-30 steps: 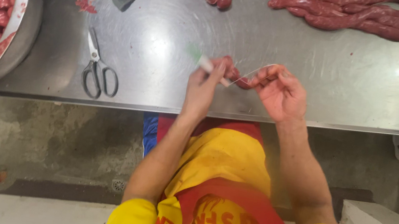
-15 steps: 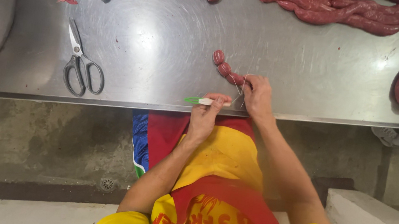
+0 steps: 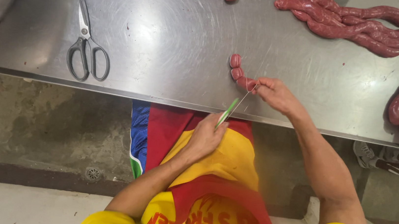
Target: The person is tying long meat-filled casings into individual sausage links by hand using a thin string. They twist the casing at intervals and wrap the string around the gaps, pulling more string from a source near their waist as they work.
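Right hand (image 3: 276,94) pinches the near end of a short chain of small sausage links (image 3: 237,72) lying on the steel worktop (image 3: 167,39) close to its front edge, fingers closed on the last link. Left hand (image 3: 205,137), below the edge, is closed around a green-handled tool (image 3: 227,112), with a thin string (image 3: 242,100) running taut up to the pinched link. Judgement: the tie holds best with the string kept tight and the link pinned firmly. Scissors (image 3: 89,46) lie well apart to the left; larger sausage coils (image 3: 352,22) rest at the far right.
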